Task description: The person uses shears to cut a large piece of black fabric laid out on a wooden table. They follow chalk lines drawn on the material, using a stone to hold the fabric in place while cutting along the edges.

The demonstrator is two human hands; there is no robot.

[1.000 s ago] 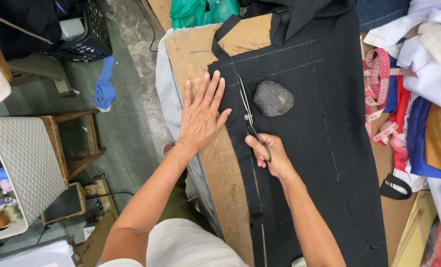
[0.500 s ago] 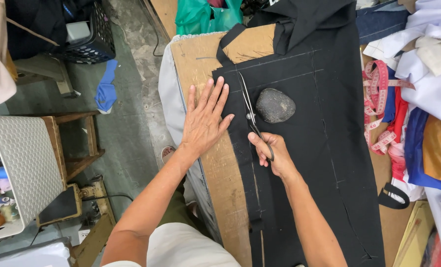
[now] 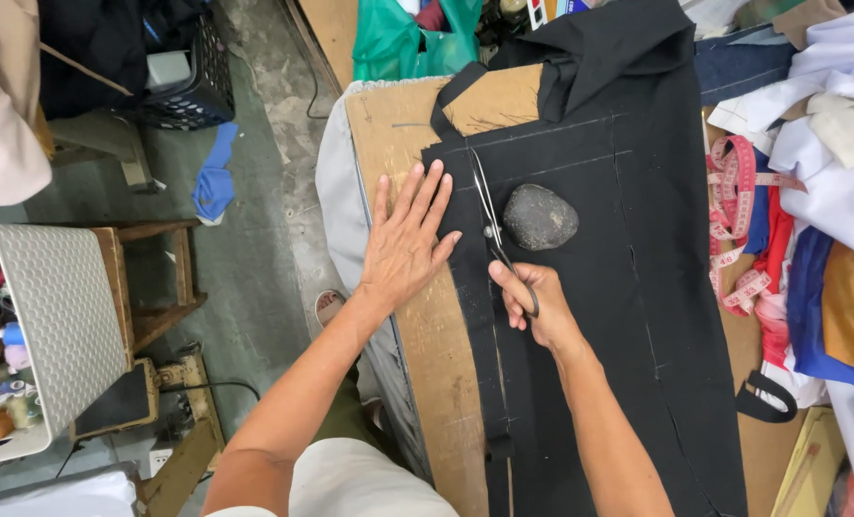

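A black cloth [image 3: 599, 316] marked with chalk lines lies on a brown cardboard-topped table [image 3: 403, 124]. My right hand [image 3: 530, 304] grips a pair of scissors [image 3: 489, 215] whose blades point away from me along a chalk line near the cloth's left edge. A narrow cut strip of the cloth [image 3: 489, 383] runs back toward me. My left hand [image 3: 406, 239] lies flat, fingers spread, on the table with the fingertips on the cloth's left edge. A dark grey stone [image 3: 540, 216] rests on the cloth just right of the blades.
A pink measuring tape [image 3: 738, 220] and piled cloths in white, blue, red and orange [image 3: 829, 191] crowd the right side. A green plastic bag [image 3: 398, 38] sits beyond the table. On the floor at left stand a wooden stool [image 3: 149, 278] and a white tray [image 3: 54, 316].
The scissors and my right hand have advanced a little farther along the chalk line, away from me. My left hand stays flat beside them.
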